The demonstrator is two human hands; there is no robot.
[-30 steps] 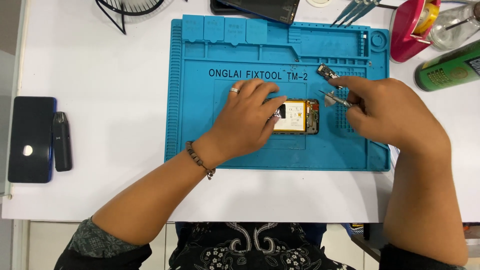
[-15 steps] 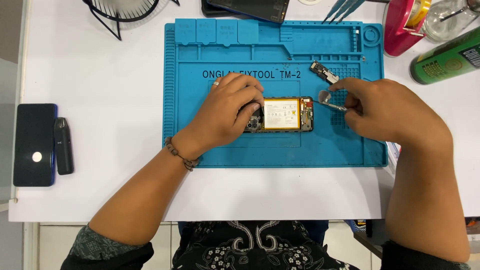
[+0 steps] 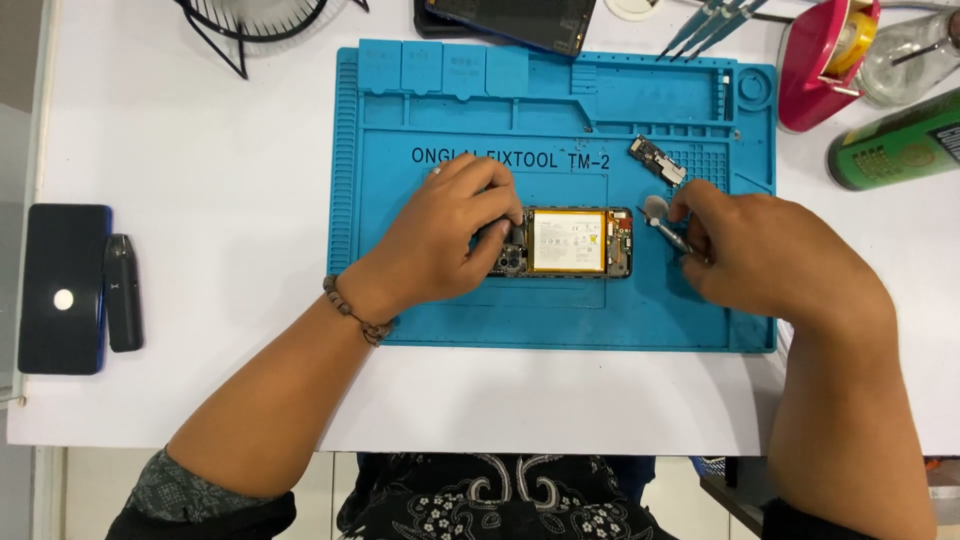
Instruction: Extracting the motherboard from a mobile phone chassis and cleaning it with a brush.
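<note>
A blue mat (image 3: 400, 310) covers the middle of the white surface (image 3: 200, 150), with a line of dark print across its upper part. At the centre of the mat lies an opened phone (image 3: 560, 242), its yellow-edged battery bearing a pale label. The left hand (image 3: 450, 240) grips the phone's left end with curled fingers. The right hand (image 3: 760, 260), just right of the phone, pinches a thin metal tool (image 3: 665, 232) whose tip sits by a small round part (image 3: 655, 208). A small circuit strip (image 3: 657, 160) lies on the mat above that hand.

At the upper right edge a green can (image 3: 890, 145) with a dark label lies on its side beside a pink tape holder (image 3: 820, 60). At the far left a dark phone (image 3: 62, 288) and a slim black stick (image 3: 123, 292) lie side by side.

Against half a second ago, the left hand has slid leftward, baring more of the battery, and the right hand has dropped lower on the mat.
</note>
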